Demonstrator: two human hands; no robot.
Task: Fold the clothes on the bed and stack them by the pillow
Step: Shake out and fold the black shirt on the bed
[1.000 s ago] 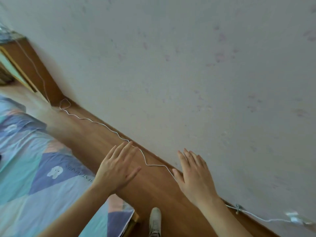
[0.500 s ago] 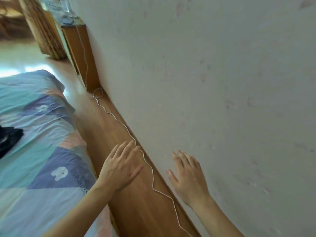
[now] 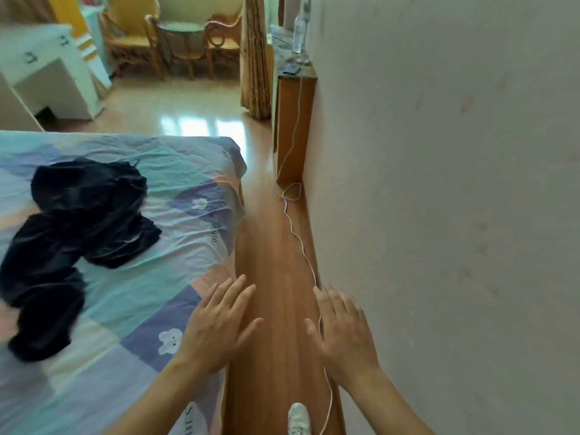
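Note:
A heap of dark, crumpled clothes lies unfolded on the bed, which has a pastel patchwork sheet. My left hand hovers flat with straight fingers over the bed's right edge and holds nothing. My right hand is also flat and empty, above the wooden floor beside the wall. Both hands are well to the right of the clothes. No pillow is in view.
A narrow strip of wooden floor runs between bed and wall, with a white cable trailing along it. A wooden cabinet stands ahead by the wall. A white desk, wicker chairs and a white shoe are in view.
The view has swung from the wall to the room, bringing the bed, the dark clothes and the furniture into sight. Both hands stay flat and empty in front of me.

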